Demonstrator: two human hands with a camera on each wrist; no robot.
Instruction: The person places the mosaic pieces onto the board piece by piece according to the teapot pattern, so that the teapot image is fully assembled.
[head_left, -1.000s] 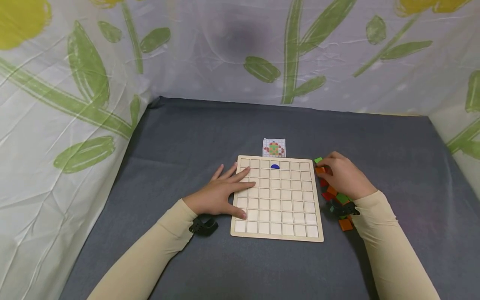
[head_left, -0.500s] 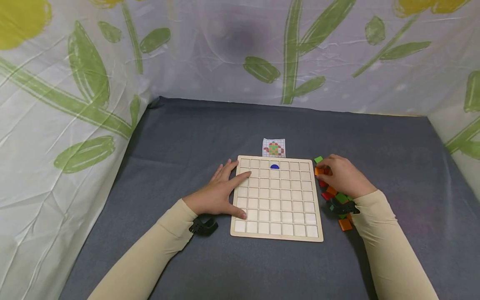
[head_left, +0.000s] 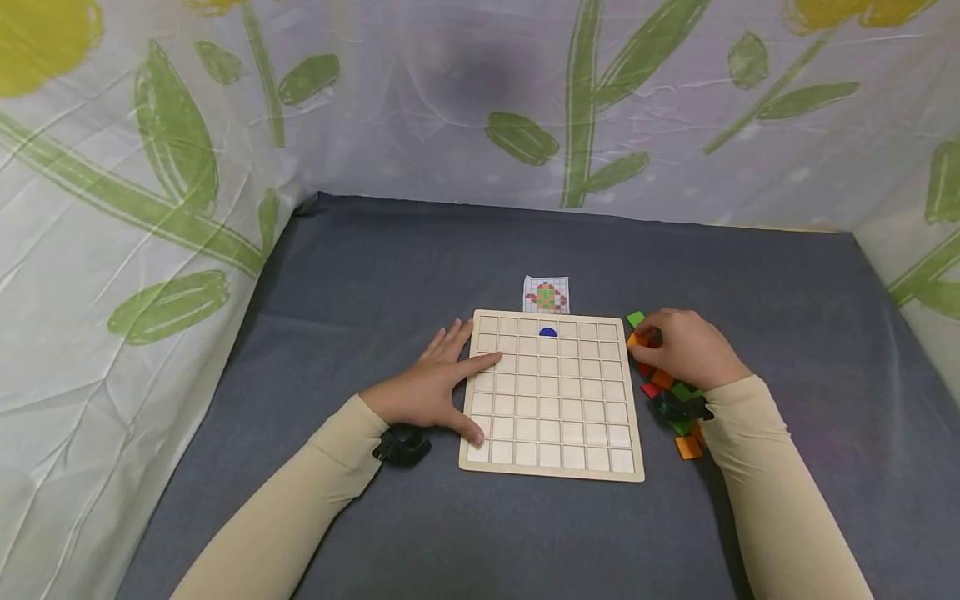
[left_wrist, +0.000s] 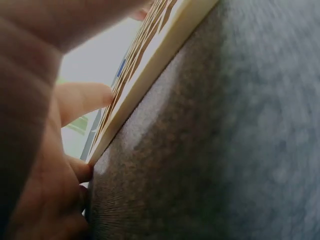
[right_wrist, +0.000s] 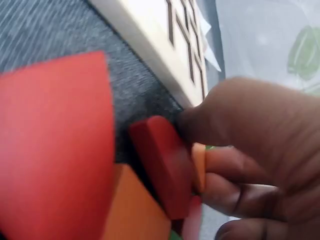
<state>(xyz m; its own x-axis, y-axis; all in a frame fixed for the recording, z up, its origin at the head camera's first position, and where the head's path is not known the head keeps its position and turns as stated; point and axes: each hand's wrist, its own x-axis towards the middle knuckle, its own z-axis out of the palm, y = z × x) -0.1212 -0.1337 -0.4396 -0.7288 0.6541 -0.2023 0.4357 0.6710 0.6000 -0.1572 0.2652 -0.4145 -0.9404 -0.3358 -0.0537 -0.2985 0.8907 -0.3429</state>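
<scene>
A pale wooden grid board (head_left: 550, 412) lies on the cloth, with a blue half-round piece (head_left: 548, 332) in its top row. My left hand (head_left: 435, 387) rests at the board's left edge, fingers spread, thumb and index finger over the grid. In the left wrist view, fingertips (left_wrist: 102, 94) touch the board's rim. Right of the board, my right hand (head_left: 686, 346) bends over a heap of coloured pieces. Its thumb and fingers pinch an orange tile (head_left: 636, 340). A red piece (right_wrist: 165, 162) partly hides that grip in the right wrist view.
A small printed pattern card (head_left: 547, 295) lies just beyond the board. Several loose green, red and orange pieces, among them a green tile (head_left: 635, 319) and an orange tile (head_left: 687, 447), lie along the board's right side. Dark cloth (head_left: 420, 258) covers the table; a flowered curtain (head_left: 420, 150) hangs behind.
My left hand's fingers have drawn back toward the board's left edge, with the index finger still over the grid. The right hand has shifted only slightly at the heap.
</scene>
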